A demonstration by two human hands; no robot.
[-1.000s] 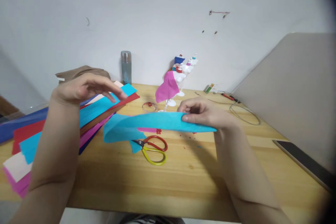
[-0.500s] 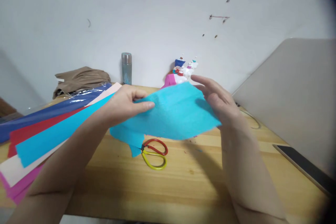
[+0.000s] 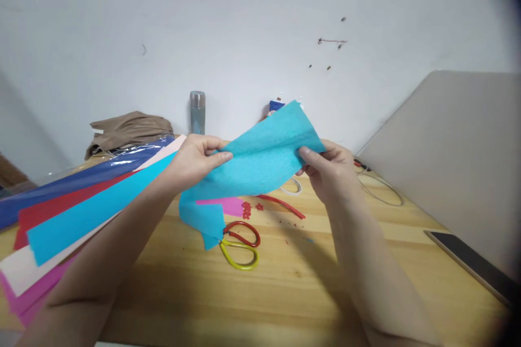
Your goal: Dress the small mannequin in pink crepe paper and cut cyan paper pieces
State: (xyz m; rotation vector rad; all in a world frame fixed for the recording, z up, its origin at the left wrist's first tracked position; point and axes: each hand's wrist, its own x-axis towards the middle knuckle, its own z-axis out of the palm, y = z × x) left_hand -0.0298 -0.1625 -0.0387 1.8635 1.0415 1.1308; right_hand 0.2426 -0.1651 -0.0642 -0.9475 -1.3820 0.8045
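Observation:
A sheet of bright blue crepe paper (image 3: pixel 264 157) is stretched above the table between my two hands. My left hand (image 3: pixel 199 160) pinches its left part, thumb on top. At the right edge, my right hand (image 3: pixel 328 168) grips it between thumb and fingers. Below the sheet lie scissors (image 3: pixel 242 246) with one red and one yellow handle; their blades are hidden by a blue paper piece (image 3: pixel 207 222). Small red flower shapes (image 3: pixel 247 210) rest beside a pink paper strip (image 3: pixel 223 206). A red strip (image 3: pixel 285 205) and a white ring (image 3: pixel 293 187) show partly under the sheet.
Coloured paper sheets (image 3: pixel 101 190) fan out at the left, near a brown cloth (image 3: pixel 130 129). A metal flask (image 3: pixel 197 114) stands by the wall, with small decorated figures (image 3: pixel 277 104) partly hidden behind the sheet. At the right are a phone (image 3: pixel 468 265) and a cable (image 3: pixel 380 190).
My right hand has gone from spread fingers beside the sheet to gripping its right edge. The sheet's right part has tilted up, uncovering the red flowers, pink strip and red strip.

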